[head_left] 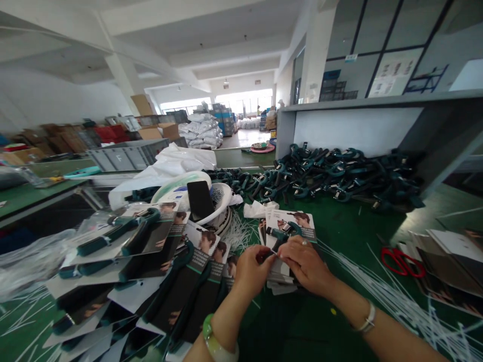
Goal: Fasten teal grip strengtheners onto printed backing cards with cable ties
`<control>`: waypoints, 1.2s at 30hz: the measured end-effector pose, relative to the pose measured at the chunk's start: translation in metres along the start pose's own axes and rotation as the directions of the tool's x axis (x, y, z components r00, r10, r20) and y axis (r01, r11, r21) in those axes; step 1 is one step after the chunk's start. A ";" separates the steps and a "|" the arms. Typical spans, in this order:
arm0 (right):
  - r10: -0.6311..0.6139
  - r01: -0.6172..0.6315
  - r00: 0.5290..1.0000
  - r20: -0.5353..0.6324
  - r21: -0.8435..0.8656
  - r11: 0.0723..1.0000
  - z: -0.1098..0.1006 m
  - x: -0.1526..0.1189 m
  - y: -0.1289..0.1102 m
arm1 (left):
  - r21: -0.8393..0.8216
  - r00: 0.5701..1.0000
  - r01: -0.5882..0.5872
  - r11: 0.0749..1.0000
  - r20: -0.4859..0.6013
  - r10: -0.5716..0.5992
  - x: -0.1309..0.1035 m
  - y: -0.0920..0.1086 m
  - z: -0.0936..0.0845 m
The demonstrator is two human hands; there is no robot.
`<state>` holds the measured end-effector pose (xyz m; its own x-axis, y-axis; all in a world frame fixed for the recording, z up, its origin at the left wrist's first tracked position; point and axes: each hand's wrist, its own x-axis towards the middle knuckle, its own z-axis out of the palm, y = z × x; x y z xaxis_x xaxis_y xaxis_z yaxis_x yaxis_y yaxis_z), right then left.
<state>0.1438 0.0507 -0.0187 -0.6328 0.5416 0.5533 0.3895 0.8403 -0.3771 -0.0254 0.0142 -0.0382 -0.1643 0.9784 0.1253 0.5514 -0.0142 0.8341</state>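
Observation:
My left hand (251, 271) and my right hand (307, 264) meet over a stack of printed cards (307, 221) on the green table. Both are closed in a pinch, fingertips almost touching, on a thin white cable tie (274, 252). Lying on the top card, just beyond my fingers, is a dark green hand tool (283, 232); my hands hide its lower part. To the left, carded green tools (107, 240) form an overlapping pile. A heap of loose green tools (332, 173) lies at the back of the table.
Loose white cable ties (362, 276) spread to the right, near red-handled scissors (402, 262) and more cards (449, 261). A phone (200, 200) rests on a white basin (226, 198) beyond the left pile. A grey crate (128, 155) stands farther back.

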 end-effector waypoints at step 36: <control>0.175 -0.155 0.977 0.123 -0.155 0.976 0.000 -0.010 -0.019 | 0.214 0.999 0.027 0.976 -0.033 -0.020 0.002 0.012 0.009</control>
<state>0.1428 0.0298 -0.0167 -0.6324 0.6730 0.3835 0.5819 0.7395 -0.3383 -0.0115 0.0176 -0.0334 -0.2020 0.9712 0.1262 0.7093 0.0562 0.7027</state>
